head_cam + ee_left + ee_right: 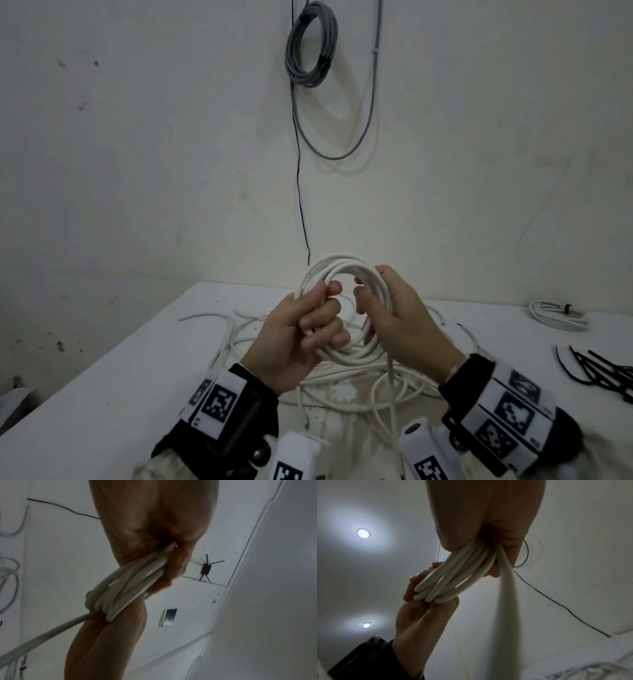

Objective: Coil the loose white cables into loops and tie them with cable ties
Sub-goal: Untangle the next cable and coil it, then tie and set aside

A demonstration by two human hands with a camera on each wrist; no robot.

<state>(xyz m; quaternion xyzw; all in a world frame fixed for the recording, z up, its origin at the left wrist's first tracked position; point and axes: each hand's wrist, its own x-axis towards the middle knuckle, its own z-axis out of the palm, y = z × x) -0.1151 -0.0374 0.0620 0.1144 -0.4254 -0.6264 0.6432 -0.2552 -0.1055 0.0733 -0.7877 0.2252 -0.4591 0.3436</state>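
**White table, scuffed wall, a coil held above it**

We face a scuffed white wall (137, 154) with a grey coil (310, 44) hung high on it and a thin black wire (301, 192) running down to the white table (102, 377). Loose cable (342, 380) sprawls across the table below our hands. A tied bundle (556, 314) lies far right, with black ties (596, 373) nearer us. We hold the white coil (337, 270) above the table: our left hand (294, 337) has its fingers curled round one side, our right hand (399, 315) wrapped round the other. From the wrists we see ceiling lights (363, 533).
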